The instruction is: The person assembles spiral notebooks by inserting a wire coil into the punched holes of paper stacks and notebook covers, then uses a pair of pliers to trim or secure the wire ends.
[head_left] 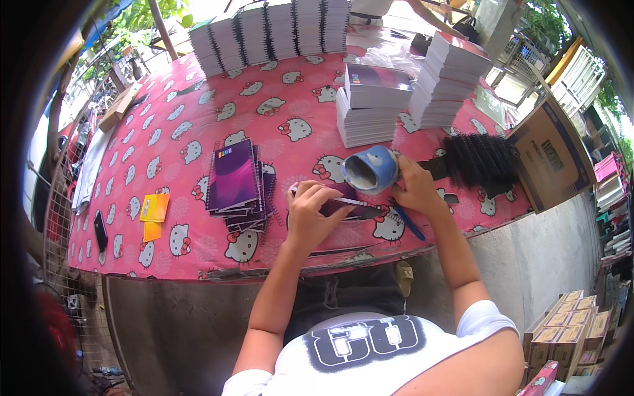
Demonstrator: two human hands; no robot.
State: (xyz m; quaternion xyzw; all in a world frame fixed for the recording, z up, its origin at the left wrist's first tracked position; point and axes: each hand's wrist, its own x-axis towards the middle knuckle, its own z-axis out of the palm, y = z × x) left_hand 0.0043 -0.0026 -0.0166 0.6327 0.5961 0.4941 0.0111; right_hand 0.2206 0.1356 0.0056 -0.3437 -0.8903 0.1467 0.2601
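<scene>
My left hand [312, 210] is closed on a thin purple notebook [349, 193], its fingers over the near edge and pages showing. Just right of it, my right hand [417, 183] is closed around the side of a blue mug-like cup [372, 169]. The cup is tipped, its round mouth toward me; what is inside is unclear. A slim blue pen-like thing [411, 224] lies below my right hand. To the left of my left hand is an uneven pile of purple spiral notebooks [234, 177]. Black binding coils [481, 162] lie bunched right of my right hand.
Tall notebook stacks [272, 33] line the far edge of the pink table [172, 218]. More stacks [376, 119] stand at the back right, beside a cardboard box [553, 155]. Orange-yellow cards [154, 208] and a phone [100, 231] lie left. Another person's arm [436, 18] reaches in beyond.
</scene>
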